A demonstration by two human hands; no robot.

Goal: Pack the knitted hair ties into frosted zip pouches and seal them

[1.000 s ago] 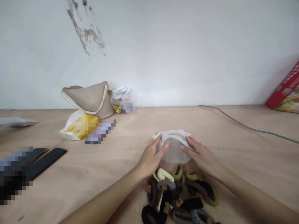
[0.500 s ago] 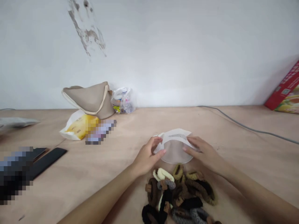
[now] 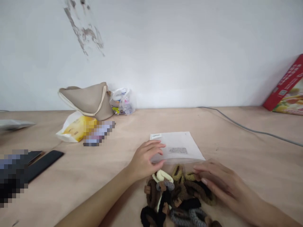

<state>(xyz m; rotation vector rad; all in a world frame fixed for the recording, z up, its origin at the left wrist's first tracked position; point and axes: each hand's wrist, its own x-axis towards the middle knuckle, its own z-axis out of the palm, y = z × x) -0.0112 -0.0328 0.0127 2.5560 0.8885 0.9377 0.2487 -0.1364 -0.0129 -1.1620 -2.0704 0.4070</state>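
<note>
Left hand (image 3: 144,160) is lying half-open, its fingers (image 3: 153,145) curling onto the left edge of a flat plastic bag (image 3: 178,147), not visibly pinching it. Right hand (image 3: 219,179) is spread loosely over the right of the hair ties (image 3: 170,195); blur hides whether it is holding any. The pile is touching the bag's near edge, its nearest ties cut off by the frame bottom. Plywood table (image 3: 260,164) is extending right past a grey cable (image 3: 246,126).
</note>
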